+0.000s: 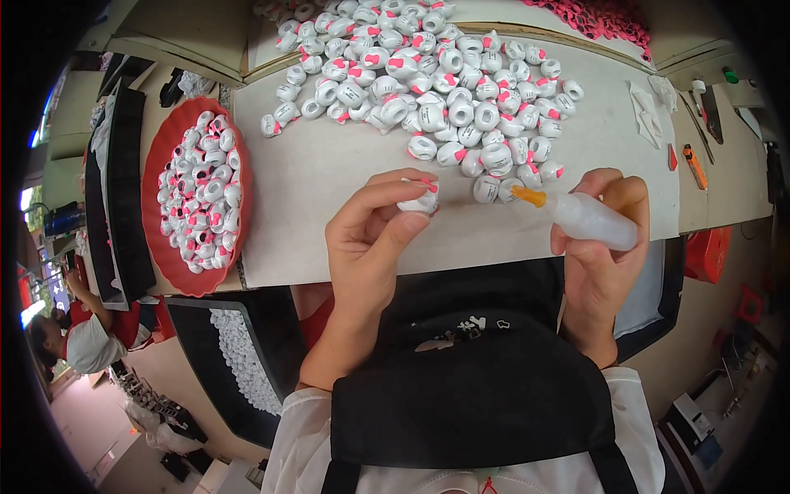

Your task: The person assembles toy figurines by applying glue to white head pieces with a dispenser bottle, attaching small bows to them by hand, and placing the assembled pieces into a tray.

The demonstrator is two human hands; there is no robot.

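Observation:
My left hand (372,226) pinches one small white piece with a pink tab (421,198) between thumb and fingers, just above the grey mat (329,177). My right hand (605,247) grips a translucent squeeze bottle (588,218) whose orange nozzle (528,196) points left toward the held piece, a short gap apart. A large heap of the same white and pink pieces (428,78) lies on the mat beyond both hands.
A red oval tray (156,239) full of such pieces sits at the left. A black tray with white parts (239,354) is lower left. Pink parts (605,16) lie at the back right, tools (695,165) at the right edge. A person (78,333) sits far left.

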